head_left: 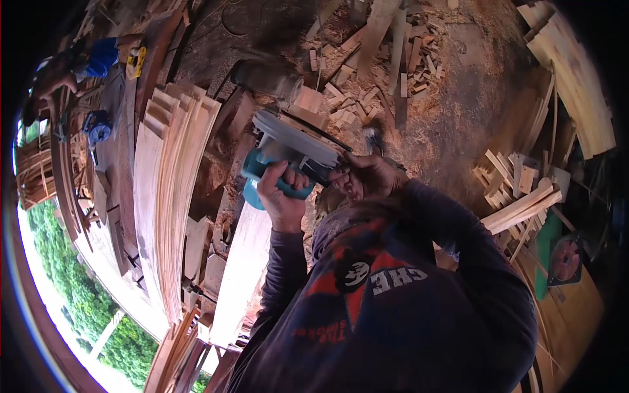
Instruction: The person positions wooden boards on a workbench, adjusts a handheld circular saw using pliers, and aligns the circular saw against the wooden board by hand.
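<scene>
My left hand [282,196] is wrapped round the handle of a teal power tool [252,177], held in front of my chest. A long grey plate [295,141] with a rounded end lies along its upper side. Whether it is a saw or a planer I cannot tell. With bent fingers, my right hand [373,177] grips the tool's dark right end; the exact part under the fingertips is hidden. Just left of the tool, a pale plank [242,268] runs down beside my left arm.
Stacked long boards [173,177] stand at left. Several small wood offcuts [354,105] and shavings cover the floor ahead. A blue tool [98,128] and a yellow tool [135,62] lie near another person's arm [56,82]. At right are wood strips [517,203] and a large slab [573,85].
</scene>
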Tool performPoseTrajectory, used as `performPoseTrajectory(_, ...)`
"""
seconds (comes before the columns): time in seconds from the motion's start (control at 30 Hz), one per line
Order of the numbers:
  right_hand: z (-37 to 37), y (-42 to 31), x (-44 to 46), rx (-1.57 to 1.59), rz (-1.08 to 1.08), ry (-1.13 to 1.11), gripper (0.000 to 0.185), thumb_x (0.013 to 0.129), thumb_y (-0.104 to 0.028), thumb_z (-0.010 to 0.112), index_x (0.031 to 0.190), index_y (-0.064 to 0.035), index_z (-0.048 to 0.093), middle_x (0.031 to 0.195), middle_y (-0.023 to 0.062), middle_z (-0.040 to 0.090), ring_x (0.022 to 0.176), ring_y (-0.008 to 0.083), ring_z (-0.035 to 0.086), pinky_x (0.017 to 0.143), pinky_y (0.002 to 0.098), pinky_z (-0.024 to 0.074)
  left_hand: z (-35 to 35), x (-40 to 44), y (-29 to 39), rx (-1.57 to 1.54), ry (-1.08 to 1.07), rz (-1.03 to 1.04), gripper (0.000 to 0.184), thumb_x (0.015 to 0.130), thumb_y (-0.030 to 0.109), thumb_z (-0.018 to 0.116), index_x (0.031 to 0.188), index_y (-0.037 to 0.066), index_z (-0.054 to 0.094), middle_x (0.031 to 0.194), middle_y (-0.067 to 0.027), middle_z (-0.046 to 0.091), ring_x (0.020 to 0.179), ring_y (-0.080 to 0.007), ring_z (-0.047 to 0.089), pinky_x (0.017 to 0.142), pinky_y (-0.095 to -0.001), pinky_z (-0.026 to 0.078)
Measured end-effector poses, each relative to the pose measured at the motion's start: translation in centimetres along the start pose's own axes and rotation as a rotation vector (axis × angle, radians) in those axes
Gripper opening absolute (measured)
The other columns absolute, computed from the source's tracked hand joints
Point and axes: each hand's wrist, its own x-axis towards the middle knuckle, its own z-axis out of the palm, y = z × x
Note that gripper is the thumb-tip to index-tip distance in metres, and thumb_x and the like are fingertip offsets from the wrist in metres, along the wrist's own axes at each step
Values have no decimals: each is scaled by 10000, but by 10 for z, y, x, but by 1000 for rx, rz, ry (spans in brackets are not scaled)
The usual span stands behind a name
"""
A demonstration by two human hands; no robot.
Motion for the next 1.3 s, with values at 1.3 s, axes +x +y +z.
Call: performPoseTrajectory(1.3,47,-8,-25,-1135,-209,485,466,999,-385,601,999,71,699,793,99,720,677,178,702,647,294,576,3,-2,-13,1,6,128,140,828,145,653,817,126,515,683,6,415,582,-142,399,597,-330,378)
